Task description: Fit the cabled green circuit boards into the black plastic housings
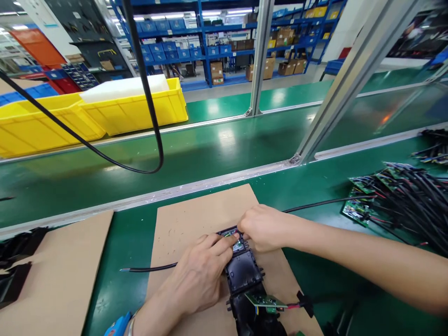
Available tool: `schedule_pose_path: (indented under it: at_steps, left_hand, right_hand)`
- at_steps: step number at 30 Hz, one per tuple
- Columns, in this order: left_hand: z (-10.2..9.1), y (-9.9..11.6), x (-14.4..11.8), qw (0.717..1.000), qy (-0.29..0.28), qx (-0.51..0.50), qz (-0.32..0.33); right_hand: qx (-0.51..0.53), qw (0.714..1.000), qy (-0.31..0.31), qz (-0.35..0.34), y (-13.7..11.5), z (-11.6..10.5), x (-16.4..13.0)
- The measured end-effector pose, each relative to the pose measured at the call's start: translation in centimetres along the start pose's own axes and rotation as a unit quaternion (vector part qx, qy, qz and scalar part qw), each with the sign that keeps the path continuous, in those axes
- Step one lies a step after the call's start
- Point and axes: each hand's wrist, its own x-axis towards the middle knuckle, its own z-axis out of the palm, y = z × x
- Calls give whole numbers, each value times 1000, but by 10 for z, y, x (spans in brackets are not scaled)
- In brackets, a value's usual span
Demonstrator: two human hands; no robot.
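A long black plastic housing (244, 269) lies on a brown board in front of me. My left hand (206, 270) is closed around its left side, with fingertips pressing on a green circuit board (238, 245) in the far compartment. At the far right corner of the housing, my right hand (261, 227) is closed in a pinch on a black cable (315, 204), which runs off to the right; its fingertips are partly hidden. Another black cable (150, 269) emerges left of my left hand. Nearer me, a second circuit board (266, 301) with red and black wires sits tilted over the housing.
Many wired circuit boards (395, 196) are heaped at the right. Black plastic parts (16, 275) lie on another brown board (66, 266) at left. A thick black cable (149, 93) hangs in a loop ahead. Metal posts (336, 84) and yellow bins (140, 112) stand beyond.
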Motion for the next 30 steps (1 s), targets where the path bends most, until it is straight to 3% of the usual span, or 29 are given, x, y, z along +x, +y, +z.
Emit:
schedule_pose_path:
  at_steps: [4, 11, 16, 23, 27, 30]
  left_hand:
    - [-4, 1, 0, 1000, -12, 0, -1]
    - [0, 3, -2, 1000, 9, 15, 21]
    - [4, 14, 2, 999, 49, 0, -12]
    - [-6, 12, -6, 996, 31, -76, -26]
    - [-11, -5, -24, 984, 116, -91, -98]
    - [-9, -2, -41, 976, 136, -32, -166]
  right_hand:
    - [-6, 999, 52, -7, 7, 9, -12]
    - [-87, 974, 167, -123, 10, 43, -21]
    - [-70, 972, 176, -137, 7, 43, -18]
    - [-41, 978, 172, -108, 9, 43, -15]
    - [-41, 976, 197, -80, 14, 47, -20]
    - [-1, 963, 245, -116, 15, 53, -24]
